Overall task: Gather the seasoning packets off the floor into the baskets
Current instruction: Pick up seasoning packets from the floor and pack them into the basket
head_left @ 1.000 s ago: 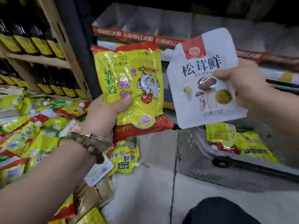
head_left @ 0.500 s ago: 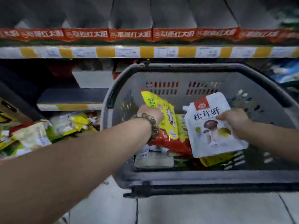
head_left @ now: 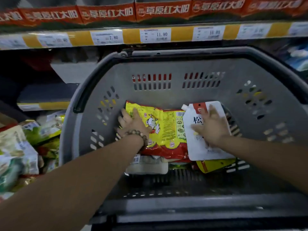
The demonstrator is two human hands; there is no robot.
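Rested left hand (head_left: pixel 131 121), fingers spread, on yellow packet (head_left: pixel 165 125) and right hand (head_left: pixel 211 125), likewise splayed, on white pouch (head_left: pixel 198 147), probably to settle both flat inside grey basket (head_left: pixel 166 67) among other packets (head_left: pixel 213 165).

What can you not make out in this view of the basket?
Head view:
Lower packets: covered by the yellow packet and white pouch.
Pouch label: mostly hidden by the right hand.
Floor packets at left: blurred, cut by the edge.
Leftmost price tag: blurred.

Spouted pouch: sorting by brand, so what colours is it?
The spouted pouch is white with a red top panel; head view.
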